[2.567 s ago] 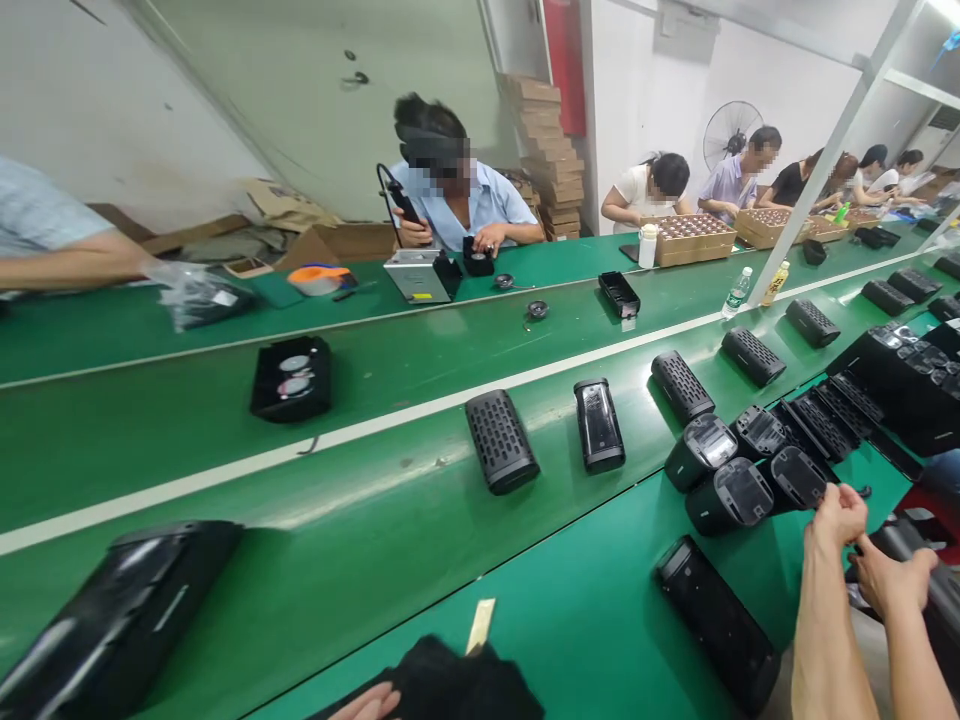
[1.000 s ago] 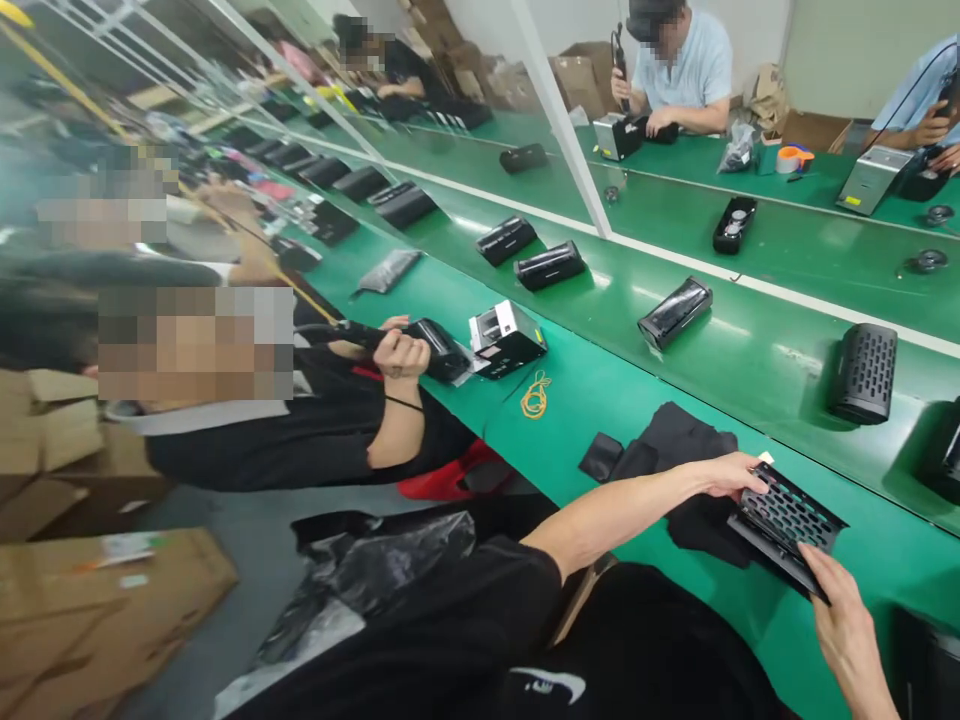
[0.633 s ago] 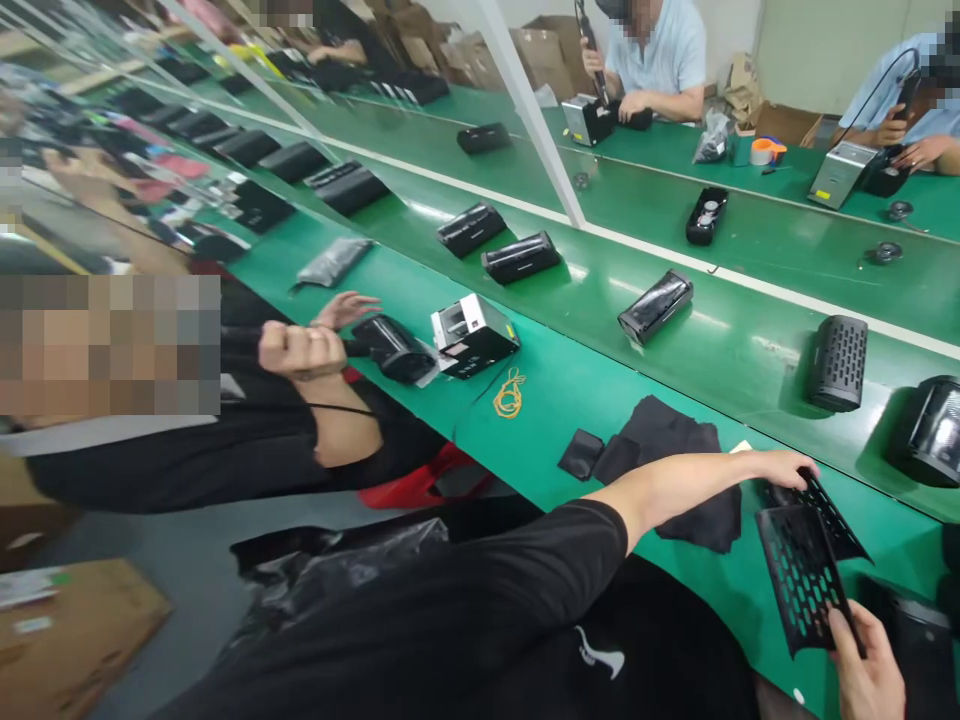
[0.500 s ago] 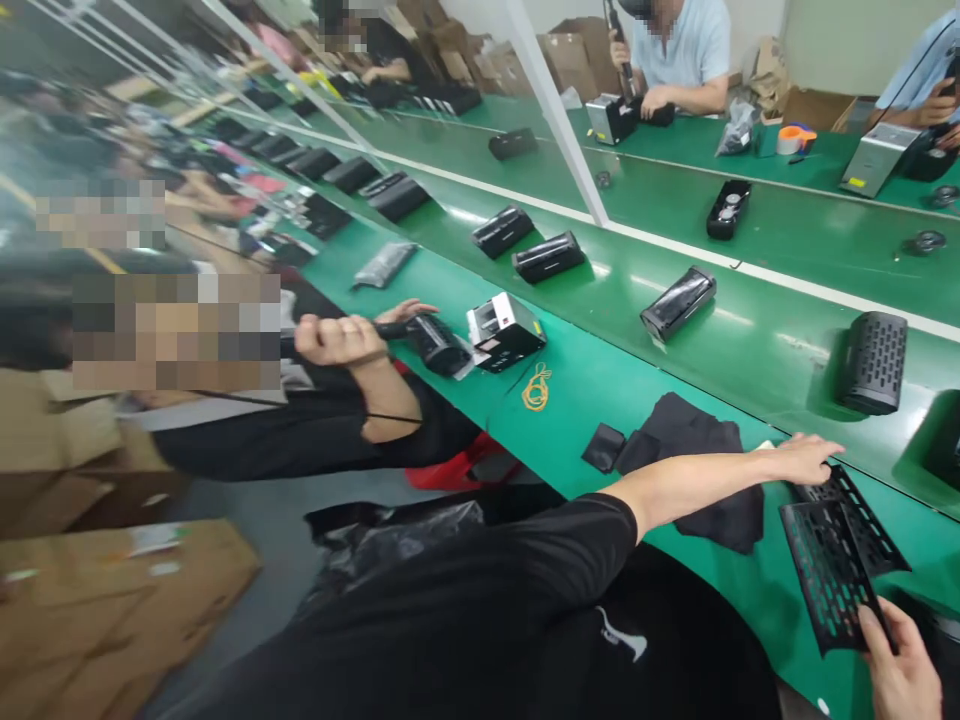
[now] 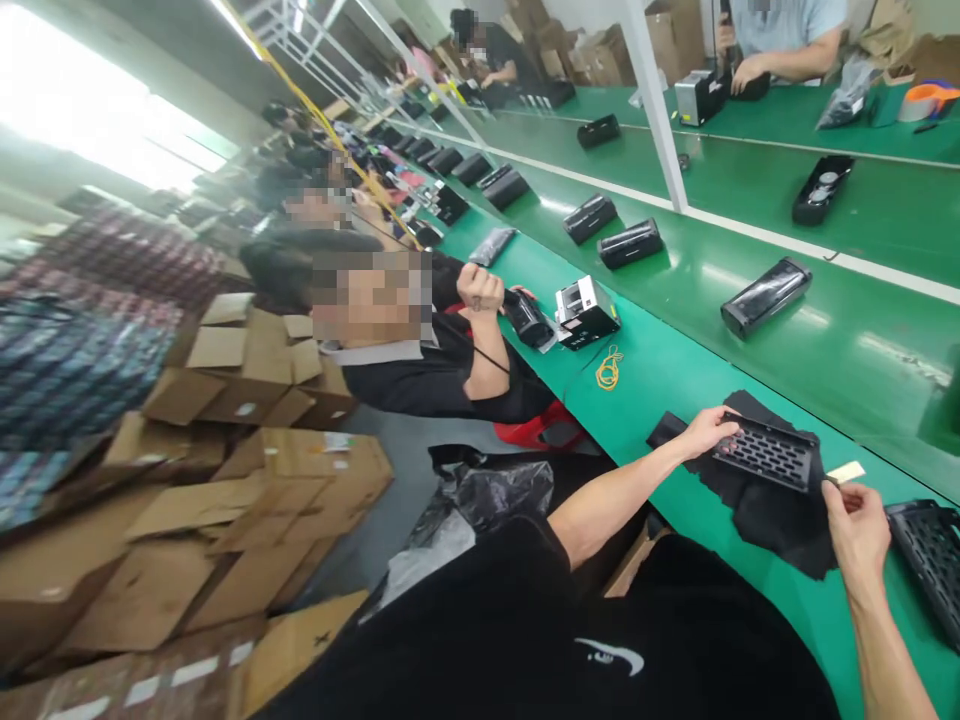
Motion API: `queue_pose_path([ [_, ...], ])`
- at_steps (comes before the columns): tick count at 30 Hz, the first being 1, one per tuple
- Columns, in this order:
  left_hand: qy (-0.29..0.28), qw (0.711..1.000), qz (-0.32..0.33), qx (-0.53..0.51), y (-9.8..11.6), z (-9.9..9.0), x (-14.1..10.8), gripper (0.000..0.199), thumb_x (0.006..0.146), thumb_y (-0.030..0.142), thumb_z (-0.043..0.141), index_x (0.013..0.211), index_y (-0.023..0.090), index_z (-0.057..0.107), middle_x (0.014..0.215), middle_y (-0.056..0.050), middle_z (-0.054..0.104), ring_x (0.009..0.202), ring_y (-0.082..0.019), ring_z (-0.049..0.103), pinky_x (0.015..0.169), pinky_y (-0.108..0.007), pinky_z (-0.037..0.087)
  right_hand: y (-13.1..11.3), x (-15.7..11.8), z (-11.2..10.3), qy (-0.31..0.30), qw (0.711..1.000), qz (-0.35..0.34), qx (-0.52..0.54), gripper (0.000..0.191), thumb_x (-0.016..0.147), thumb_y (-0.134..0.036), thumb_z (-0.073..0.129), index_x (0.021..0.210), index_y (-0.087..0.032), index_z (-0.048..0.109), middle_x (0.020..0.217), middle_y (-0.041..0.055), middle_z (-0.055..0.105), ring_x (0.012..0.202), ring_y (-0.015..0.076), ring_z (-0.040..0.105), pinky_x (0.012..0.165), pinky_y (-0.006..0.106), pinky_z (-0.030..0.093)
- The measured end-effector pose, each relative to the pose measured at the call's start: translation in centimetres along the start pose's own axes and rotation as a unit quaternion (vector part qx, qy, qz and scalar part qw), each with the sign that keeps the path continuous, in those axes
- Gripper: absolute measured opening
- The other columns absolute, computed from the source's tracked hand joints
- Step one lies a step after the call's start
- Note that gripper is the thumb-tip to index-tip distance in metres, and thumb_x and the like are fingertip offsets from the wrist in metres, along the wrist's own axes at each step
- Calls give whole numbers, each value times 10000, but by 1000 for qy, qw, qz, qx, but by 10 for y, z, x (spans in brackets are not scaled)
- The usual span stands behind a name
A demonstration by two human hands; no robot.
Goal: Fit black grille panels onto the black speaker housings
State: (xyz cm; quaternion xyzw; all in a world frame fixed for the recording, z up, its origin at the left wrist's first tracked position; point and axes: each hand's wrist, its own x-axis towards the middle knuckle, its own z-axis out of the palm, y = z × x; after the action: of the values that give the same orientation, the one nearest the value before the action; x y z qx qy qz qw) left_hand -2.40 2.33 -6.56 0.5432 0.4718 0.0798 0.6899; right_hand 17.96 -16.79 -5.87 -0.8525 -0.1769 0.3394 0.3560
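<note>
A black perforated grille panel point(image 5: 772, 456) is held up between my two hands over the workbench. My left hand point(image 5: 712, 432) grips its left end, thumb on top. At the opposite end, my right hand point(image 5: 856, 520) pinches the panel's corner. Beneath the panel lie black cloth pieces point(image 5: 787, 535), partly hidden by it. A small cream-coloured strip point(image 5: 847, 473) shows just beyond my right fingers; whether they touch it I cannot tell. To the right of my right wrist rests another black perforated grille point(image 5: 930, 560), cut off by the picture edge.
Black speaker-like units point(image 5: 766, 297) lie along the green conveyor point(image 5: 885, 400). On my left a co-worker point(image 5: 420, 370) handles a black unit point(image 5: 529, 318) beside a metal box point(image 5: 586, 312). Yellow cord point(image 5: 609, 368) lies on the bench. Cardboard boxes point(image 5: 292, 500) crowd the floor.
The view has swung left. My left hand has come back from the far right grilles onto one panel, which both hands now hold above the black cloth. Another grille stays at the right.
</note>
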Motion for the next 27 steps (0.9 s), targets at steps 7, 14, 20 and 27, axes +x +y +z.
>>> queue_pose_path([
  [7, 125, 988, 29, 80, 8, -2, 18, 384, 907, 182, 632, 1288, 145, 669, 1144, -114, 728, 1095, -247, 668, 1097, -487, 522, 37, -61, 14, -74, 976, 28, -203, 438, 792, -726, 592, 788, -297, 675, 793, 67, 740, 684, 286, 637, 661, 383, 465],
  [14, 68, 947, 184, 254, -11, 34, -49, 307, 1015, 314, 548, 1247, 202, 715, 1251, -108, 735, 1240, -230, 641, 1152, -349, 455, 52, -72, 23, -68, 964, 28, -256, 440, 958, -567, 413, 981, -252, 720, 865, 126, 750, 759, 317, 690, 700, 391, 473],
  [20, -27, 960, 58, 273, -41, 82, -68, 364, 966, 417, 655, 1286, 246, 678, 1008, -1, 787, 945, -182, 726, 923, -288, 536, 52, -74, 1, -67, 970, 8, -235, 464, 957, -581, 365, 1006, -241, 677, 895, 113, 754, 849, 305, 714, 774, 367, 497],
  [27, -8, 963, 21, 269, -49, 79, -56, 202, 963, 308, 610, 1037, 228, 780, 921, -10, 797, 878, -177, 727, 882, -263, 531, 34, -72, 22, -46, 960, 27, -275, 442, 905, -680, 543, 959, -256, 654, 934, 100, 758, 839, 309, 695, 735, 389, 474],
])
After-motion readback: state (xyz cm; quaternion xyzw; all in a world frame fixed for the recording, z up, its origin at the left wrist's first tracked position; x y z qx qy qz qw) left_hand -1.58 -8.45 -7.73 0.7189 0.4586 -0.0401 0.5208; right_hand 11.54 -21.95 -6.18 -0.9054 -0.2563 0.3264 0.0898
